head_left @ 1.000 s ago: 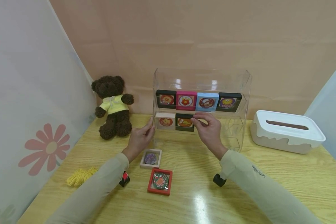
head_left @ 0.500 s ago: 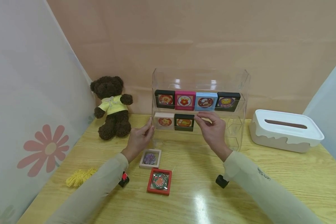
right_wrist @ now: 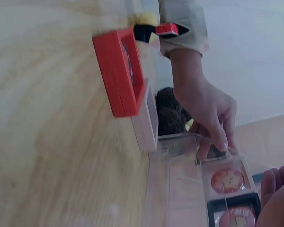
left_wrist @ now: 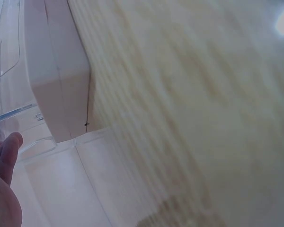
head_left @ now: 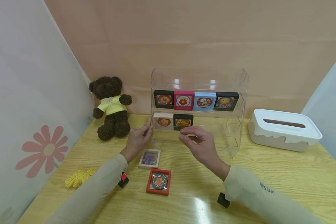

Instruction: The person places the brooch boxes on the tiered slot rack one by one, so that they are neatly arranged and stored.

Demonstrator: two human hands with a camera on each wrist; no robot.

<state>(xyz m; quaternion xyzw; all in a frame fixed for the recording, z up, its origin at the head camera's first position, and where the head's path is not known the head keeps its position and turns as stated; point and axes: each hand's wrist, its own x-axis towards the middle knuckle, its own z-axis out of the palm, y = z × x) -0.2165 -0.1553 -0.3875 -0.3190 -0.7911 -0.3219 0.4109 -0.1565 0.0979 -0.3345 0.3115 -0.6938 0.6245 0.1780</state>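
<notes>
My left hand (head_left: pixel 137 140) pinches the left side edge of a clear acrylic display rack (head_left: pixel 244 102); the right wrist view also shows its thumb and fingers on that edge. In front of the lower tier hovers my right hand (head_left: pixel 200 144), fingers loosely bent and nothing held. That tier carries a white framed badge box (head_left: pixel 163 121) and, beside it, a black framed one (head_left: pixel 183 120). On the table before the rack lie a pale pink frame (head_left: pixel 149 159) with a purple piece inside and a red frame (head_left: pixel 158 182) with a green round badge.
The upper tier holds a row of several framed badges, among them a pink one (head_left: pixel 184 100) and a light blue one (head_left: pixel 204 101). A brown teddy bear (head_left: pixel 112 107) sits left of the rack, a white tissue box (head_left: pixel 285 130) right. Yellow yarn (head_left: pixel 79 178) lies near the left forearm.
My right hand has let go of the black framed badge box, drawn off to the right, then come down and left towards me. The left hand keeps its grip on the rack.
</notes>
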